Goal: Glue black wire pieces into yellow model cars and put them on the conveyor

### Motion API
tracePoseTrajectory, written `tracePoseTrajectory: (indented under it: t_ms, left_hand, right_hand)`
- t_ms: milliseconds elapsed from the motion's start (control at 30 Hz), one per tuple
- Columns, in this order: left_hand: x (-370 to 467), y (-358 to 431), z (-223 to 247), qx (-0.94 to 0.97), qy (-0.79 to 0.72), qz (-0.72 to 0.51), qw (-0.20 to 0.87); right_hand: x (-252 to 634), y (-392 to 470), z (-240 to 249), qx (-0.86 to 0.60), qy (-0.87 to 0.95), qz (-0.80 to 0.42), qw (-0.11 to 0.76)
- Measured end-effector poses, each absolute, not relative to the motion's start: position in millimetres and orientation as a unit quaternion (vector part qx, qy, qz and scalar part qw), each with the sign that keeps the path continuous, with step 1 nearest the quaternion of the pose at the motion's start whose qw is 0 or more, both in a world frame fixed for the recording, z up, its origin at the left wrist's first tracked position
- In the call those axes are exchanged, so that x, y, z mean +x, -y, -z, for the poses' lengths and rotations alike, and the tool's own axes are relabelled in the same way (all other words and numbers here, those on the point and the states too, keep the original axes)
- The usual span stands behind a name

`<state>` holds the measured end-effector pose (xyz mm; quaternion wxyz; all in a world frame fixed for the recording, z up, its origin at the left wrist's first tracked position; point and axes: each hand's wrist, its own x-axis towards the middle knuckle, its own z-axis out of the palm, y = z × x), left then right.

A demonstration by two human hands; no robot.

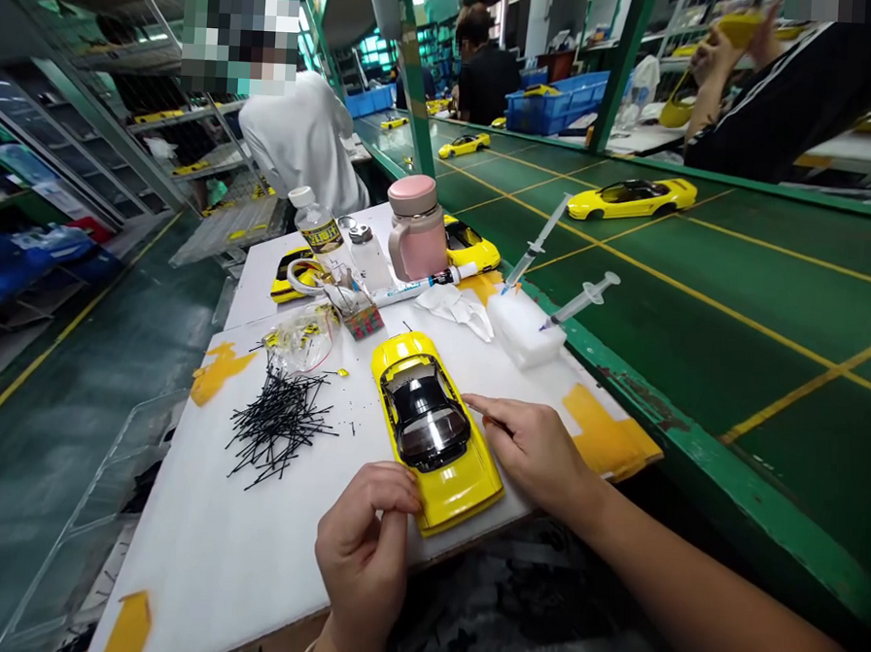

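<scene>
A yellow model car point(460, 498) with a black roof and cabin lies on the white work board point(249, 550) in front of me. My left hand point(370, 532) is closed, its curled fingers and thumb at the car's near left corner. Along the car's right side rests my right hand point(535, 453), index finger stretched forward and thumb bent in. A thin dark thing shows between those fingers, too small to name. Left of the car lies a loose pile of thin black sticks point(280, 425). Behind the pile is a clear plastic bag point(303, 337) with small yellow parts.
Two syringes point(538, 242) point(587, 300) stand in a white foam block point(527, 331). Near it are crumpled tissue point(455, 308), a marker point(438, 279), a pink mug point(418, 233) and a bottle point(316, 224). A green conveyor point(757, 314) carrying yellow cars point(632, 200) runs along the right. Other people work beyond.
</scene>
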<state>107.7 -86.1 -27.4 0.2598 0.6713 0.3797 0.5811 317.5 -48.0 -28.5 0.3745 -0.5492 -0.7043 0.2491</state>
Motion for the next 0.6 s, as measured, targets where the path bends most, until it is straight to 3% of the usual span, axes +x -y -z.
tracePoseTrajectory:
  t_ms: [333, 600]
  left_hand:
    - [106.7, 86.7, 27.3, 0.678, -0.384, -0.572, 0.256]
    - [107.9, 85.2, 26.7, 0.679, -0.388, -0.572, 0.248]
  right_hand:
    - [323.2, 41.3, 30.2, -0.563, 0.641, -0.289, 0.434]
    - [320.7, 43.4, 33.2, -0.545, 0.669, -0.297, 0.409]
